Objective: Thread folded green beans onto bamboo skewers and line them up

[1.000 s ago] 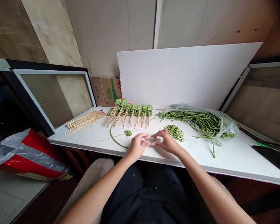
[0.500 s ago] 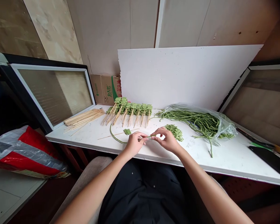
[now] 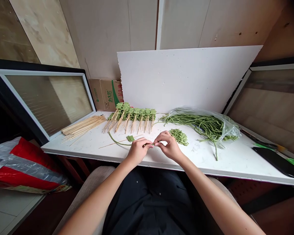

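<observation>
My left hand (image 3: 137, 150) and my right hand (image 3: 168, 147) meet over the near edge of the white table (image 3: 235, 163). Both pinch a thin green bean piece (image 3: 150, 144) stretched between their fingertips. A long bean strand (image 3: 117, 142) curves away to the left of my left hand. Just beyond it lies a bare skewer carrying a small folded bean bundle (image 3: 130, 138). A small heap of cut bean pieces (image 3: 178, 136) sits right of my right hand.
A row of finished bean skewers (image 3: 133, 117) lies at the back, with loose bamboo skewers (image 3: 82, 126) to the left. A plastic bag of long beans (image 3: 205, 124) spreads to the right. A white board (image 3: 186, 78) leans behind. A black phone (image 3: 276, 161) lies far right.
My hands lifted off the table surface and drew together, taking up the bean piece between their fingertips. The camera shifted slightly to the right.
</observation>
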`<state>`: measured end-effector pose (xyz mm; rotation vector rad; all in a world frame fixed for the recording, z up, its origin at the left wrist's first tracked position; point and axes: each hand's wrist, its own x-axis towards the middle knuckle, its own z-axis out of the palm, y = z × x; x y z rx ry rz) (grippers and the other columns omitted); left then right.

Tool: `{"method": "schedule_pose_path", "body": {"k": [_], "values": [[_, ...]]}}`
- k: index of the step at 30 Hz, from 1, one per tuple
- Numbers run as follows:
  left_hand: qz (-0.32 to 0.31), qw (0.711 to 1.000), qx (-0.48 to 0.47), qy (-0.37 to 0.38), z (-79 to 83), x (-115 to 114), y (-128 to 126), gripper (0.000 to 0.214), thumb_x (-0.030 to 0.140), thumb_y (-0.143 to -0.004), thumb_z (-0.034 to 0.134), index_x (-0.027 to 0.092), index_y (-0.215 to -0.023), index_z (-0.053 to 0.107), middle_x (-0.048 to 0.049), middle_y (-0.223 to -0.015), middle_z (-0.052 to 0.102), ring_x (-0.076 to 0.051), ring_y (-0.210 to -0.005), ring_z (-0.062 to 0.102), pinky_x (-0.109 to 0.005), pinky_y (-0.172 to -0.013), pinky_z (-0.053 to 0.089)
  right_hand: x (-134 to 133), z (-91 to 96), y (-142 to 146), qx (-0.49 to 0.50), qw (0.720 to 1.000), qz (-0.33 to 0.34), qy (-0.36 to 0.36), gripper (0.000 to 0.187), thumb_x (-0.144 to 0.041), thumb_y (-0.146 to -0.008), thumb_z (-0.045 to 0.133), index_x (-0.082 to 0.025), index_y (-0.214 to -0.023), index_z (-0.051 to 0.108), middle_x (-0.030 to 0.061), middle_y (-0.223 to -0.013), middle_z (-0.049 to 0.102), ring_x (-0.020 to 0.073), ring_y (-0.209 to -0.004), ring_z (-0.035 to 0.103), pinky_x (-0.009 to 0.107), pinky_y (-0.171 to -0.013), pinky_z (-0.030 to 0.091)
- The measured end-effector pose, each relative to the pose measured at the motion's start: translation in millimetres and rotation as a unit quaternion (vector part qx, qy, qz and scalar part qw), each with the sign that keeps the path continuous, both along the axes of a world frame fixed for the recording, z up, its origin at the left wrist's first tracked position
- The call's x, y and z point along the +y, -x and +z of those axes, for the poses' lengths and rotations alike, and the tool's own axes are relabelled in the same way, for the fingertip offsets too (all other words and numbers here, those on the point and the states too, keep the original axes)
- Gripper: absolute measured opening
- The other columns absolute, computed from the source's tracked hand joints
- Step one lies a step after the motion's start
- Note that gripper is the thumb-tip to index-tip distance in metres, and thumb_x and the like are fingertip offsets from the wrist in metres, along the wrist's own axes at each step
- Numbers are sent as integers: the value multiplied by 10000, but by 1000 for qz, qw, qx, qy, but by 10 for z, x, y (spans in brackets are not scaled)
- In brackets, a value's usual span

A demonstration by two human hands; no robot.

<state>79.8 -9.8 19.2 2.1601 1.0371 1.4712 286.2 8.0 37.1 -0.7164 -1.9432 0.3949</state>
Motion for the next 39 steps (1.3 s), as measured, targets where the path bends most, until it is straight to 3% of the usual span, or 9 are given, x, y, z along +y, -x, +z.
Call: {"method": "schedule_pose_path", "body": {"k": [6,15,18,21,24,27,31,35,39], "values": [[-38,998,-53,0,-17,-3,-24,208,36,-861,677,190,-780,790,-37,-766,779,-182,-727,718,-290,-722,566,67,-140,47,72,989,64,116,248,-463,-877,823,-244,-765,793,71,-777,712,266,-873,610,422,-837,472],[-95,990,-92,46,-12,19,-20,199,58,-851,644,170,-764,783,-40,-733,764,-167,-674,716,-273,-680,589,41,-231,112,180,919,179,301,299,-504,-779,884,-226,-780,771,39,-833,701,220,-807,646,389,-812,520],[-76,994,-70,35,-6,33,10,175,109,-898,657,165,-811,798,-47,-734,753,-160,-636,690,-271,-647,567,44,-218,110,165,945,125,254,334,-548,-799,864,-227,-781,773,52,-805,724,236,-801,656,400,-793,527],[-40,999,-26,16,18,38,55,181,187,-962,664,169,-853,807,-47,-748,731,-146,-608,641,-264,-614,521,15,-145,85,96,992,4,86,231,-474,-866,842,-246,-838,821,77,-805,751,271,-888,642,431,-849,515],[-31,999,7,13,33,34,83,236,217,-1000,637,178,-827,793,-29,-706,679,-144,-614,607,-268,-631,489,-34,-66,68,30,998,-33,-54,100,-329,-957,763,-271,-922,838,82,-835,755,280,-937,602,448,-884,502],[-29,999,30,9,11,35,81,254,177,-993,615,184,-795,773,-31,-726,687,-158,-670,625,-277,-675,487,-56,-54,76,-5,994,-35,-102,146,-228,-987,693,-270,-933,822,82,-830,743,284,-936,570,450,-863,499],[-41,999,24,6,-34,35,50,269,110,-946,612,178,-719,740,-43,-758,729,-171,-719,669,-281,-703,504,-44,-136,118,12,996,-33,-80,210,-192,-989,655,-265,-853,798,70,-778,724,286,-940,560,445,-853,490],[-74,996,-43,36,-46,32,22,248,123,-934,617,172,-733,755,-42,-720,726,-164,-669,676,-276,-674,537,-8,-250,170,91,995,-15,26,187,-321,-949,745,-258,-777,781,61,-765,729,282,-948,606,447,-901,491],[-99,986,-109,75,-72,87,49,225,225,-960,656,157,-794,791,-60,-745,738,-163,-647,690,-280,-657,567,93,-311,123,153,981,-10,123,260,-474,-922,761,-248,-796,782,71,-843,757,264,-872,651,412,-815,508]]}}
